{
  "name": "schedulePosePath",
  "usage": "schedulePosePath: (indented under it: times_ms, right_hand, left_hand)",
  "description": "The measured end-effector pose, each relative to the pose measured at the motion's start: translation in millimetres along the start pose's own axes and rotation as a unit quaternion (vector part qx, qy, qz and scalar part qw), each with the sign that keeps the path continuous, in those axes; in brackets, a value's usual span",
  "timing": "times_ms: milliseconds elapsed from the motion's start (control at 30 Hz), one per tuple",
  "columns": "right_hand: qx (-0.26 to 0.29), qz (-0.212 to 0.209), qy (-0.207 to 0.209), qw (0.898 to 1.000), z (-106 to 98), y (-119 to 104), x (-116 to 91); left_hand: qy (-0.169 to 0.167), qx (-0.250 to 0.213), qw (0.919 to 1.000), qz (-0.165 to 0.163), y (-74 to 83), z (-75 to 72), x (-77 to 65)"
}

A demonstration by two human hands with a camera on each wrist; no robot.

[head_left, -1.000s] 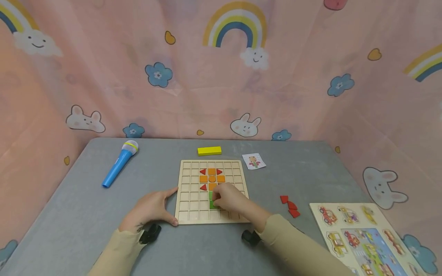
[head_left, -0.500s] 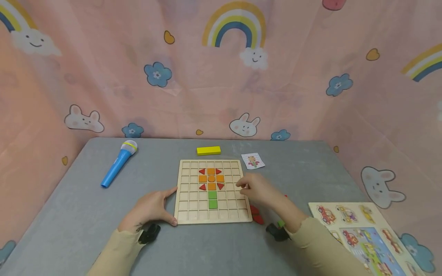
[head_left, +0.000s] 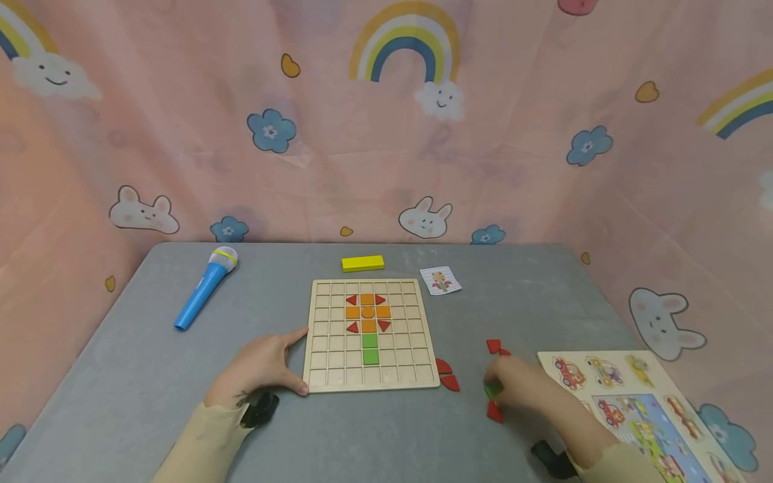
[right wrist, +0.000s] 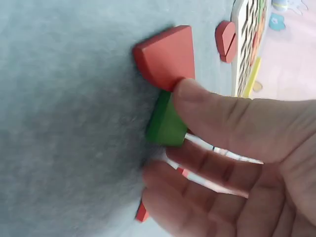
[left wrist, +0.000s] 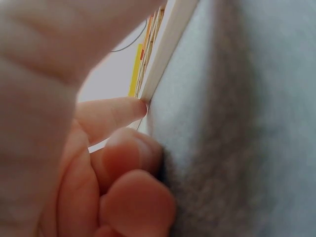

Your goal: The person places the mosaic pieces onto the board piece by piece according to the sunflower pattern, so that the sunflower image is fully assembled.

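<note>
A wooden grid board (head_left: 338, 377) lies flat on the grey table. Orange pieces, red triangles (head_left: 353, 327) and a column of green squares (head_left: 370, 356) sit in its cells. My left hand (head_left: 256, 365) rests at the board's left edge, thumb and index finger spread apart and touching it. To the right of the board, my right hand (head_left: 522, 382) has thumb and index finger on either side of a green block (right wrist: 170, 123), pinching it at the table surface. A red block with a rounded edge (right wrist: 170, 57) lies against the green one, beside the thumb tip.
Two red curved pieces (head_left: 448, 374) lie by the board's right edge; other red pieces (head_left: 493, 346) lie beyond the right hand. A vehicle puzzle board (head_left: 549, 365) is at right. Behind stand a yellow bar (head_left: 363, 263), a picture card (head_left: 441, 281) and a blue microphone (head_left: 205, 288).
My right hand has left the grid board and moved right to the loose blocks. A red triangle now shows right of the lower orange square, and two red curved pieces lie beside the board. Left hand stays.
</note>
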State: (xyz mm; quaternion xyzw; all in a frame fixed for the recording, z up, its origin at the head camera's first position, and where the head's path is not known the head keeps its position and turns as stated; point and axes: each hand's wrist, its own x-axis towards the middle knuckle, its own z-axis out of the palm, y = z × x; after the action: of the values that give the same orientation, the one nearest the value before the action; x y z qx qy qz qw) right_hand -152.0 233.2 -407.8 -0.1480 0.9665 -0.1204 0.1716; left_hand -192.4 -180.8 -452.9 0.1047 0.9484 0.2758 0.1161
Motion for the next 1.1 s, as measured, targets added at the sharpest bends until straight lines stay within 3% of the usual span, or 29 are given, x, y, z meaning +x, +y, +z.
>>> schedulePosePath:
  times_ms: [333,400,600,800,900,1100]
  right_hand:
    - [0.047,0.020,-0.001,0.999,5,10,-1]
    - [0.060,0.003,0.014,0.998,1,6,3]
    - [0.082,-0.064,0.085,0.991,-10,-44,32]
    - [0.101,-0.135,0.088,0.982,10,-108,63]
    - [0.086,-0.164,0.086,0.979,21,-122,72]
    - [0.058,-0.156,0.079,0.983,30,-132,80]
  left_hand:
    - [0.002,-0.004,1.0000,-0.001,-0.9,0.5,0.3]
    - [0.000,-0.005,1.0000,-0.004,-1.0,0.1,0.1]
    - [-0.001,-0.009,0.9999,-0.011,-2.4,-0.7,-1.3]
    - [-0.001,0.000,0.9999,-0.012,-1.4,-0.8,-1.4]
    - [-0.002,0.003,0.9999,-0.010,-0.2,-0.8,-1.0]
    - [-0.002,0.006,1.0000,-0.007,1.5,-1.5,-1.0]
